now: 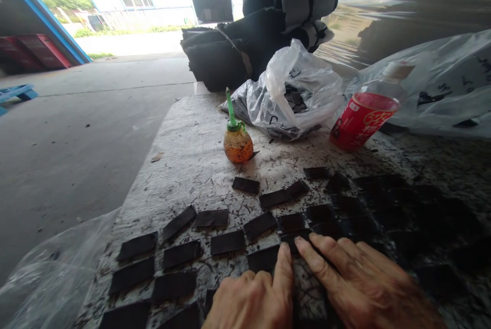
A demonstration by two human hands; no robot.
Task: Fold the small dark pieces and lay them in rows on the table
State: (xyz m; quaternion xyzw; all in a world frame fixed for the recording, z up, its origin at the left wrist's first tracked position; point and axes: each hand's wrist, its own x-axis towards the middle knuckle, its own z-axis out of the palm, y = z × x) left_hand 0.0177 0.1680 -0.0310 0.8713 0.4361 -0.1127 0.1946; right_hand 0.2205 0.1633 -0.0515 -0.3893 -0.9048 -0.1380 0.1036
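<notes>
Many flat black rectangular pieces lie in rough rows on the pale worktop (161, 155). My right hand (353, 278) rests low over them, its fingers stretched out and fingertips on one black piece (290, 237). Beside it, my left hand (257, 295) points its index finger forward, touching the edge of that piece or of the neighbouring black piece (264, 258); I cannot tell which. The other left fingers curl under. Neither hand grips anything. Beyond the pieces stands a small round bottle (238, 146) with a green spout and orange liquid.
A white plastic bag (291, 93) holding black pieces sits at the back, near a red-labelled drink bottle (364, 114). Bundled black sheets (233, 52) are stacked behind. Clear plastic film (46, 272) hangs at the left edge. Dark scraps litter the surface.
</notes>
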